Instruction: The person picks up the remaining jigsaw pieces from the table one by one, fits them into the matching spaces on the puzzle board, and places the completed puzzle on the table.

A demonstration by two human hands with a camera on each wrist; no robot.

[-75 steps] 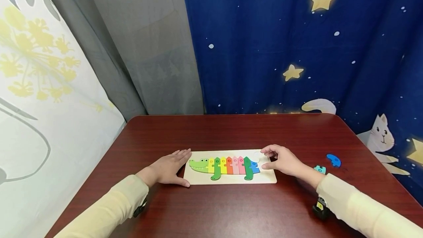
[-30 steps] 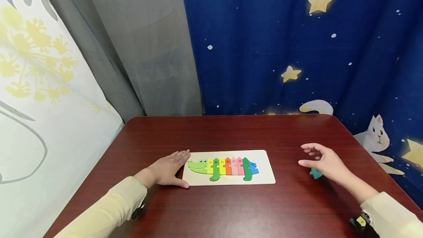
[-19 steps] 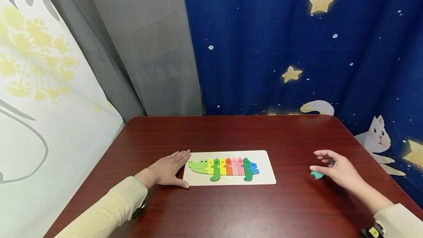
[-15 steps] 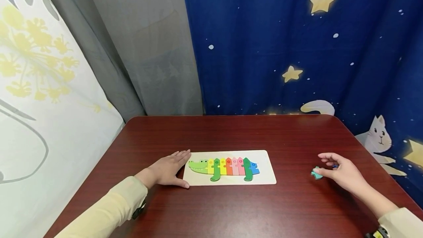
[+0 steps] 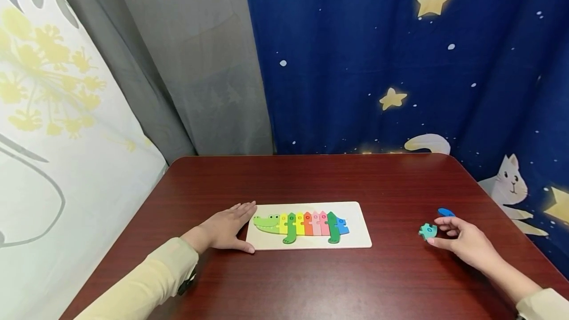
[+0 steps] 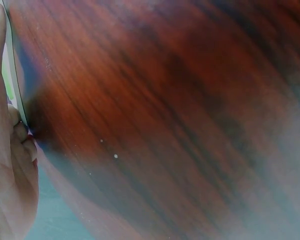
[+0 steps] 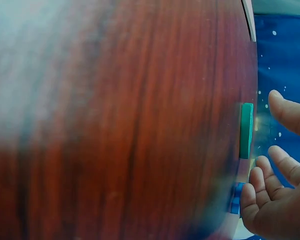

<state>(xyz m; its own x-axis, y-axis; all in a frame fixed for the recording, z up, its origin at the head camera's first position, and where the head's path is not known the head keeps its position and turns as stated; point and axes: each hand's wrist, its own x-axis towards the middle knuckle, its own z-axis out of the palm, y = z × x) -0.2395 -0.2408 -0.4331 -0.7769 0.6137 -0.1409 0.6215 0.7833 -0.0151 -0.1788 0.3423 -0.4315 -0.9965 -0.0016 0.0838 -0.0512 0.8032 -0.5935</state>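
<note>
A pale wooden board with a crocodile puzzle lies in the middle of the table, its colourful pieces set in a row from green head to blue segment. My left hand rests at the board's left end, fingers extended and thumb by the near corner. Off to the right, my right hand hovers around a loose teal puzzle piece. Its thumb and fingers are spread, and in the right wrist view they stand apart from the teal piece. A blue puzzle piece lies just beyond the right fingers.
The dark red-brown wooden table spreads around the board. Behind it hang a grey curtain and a blue curtain with stars. A white patterned cloth hangs on the left.
My right hand has left the board's right end and moved right to the loose pieces. Lately it lowered slightly and uncovered the blue piece. The left hand stayed on the board.
</note>
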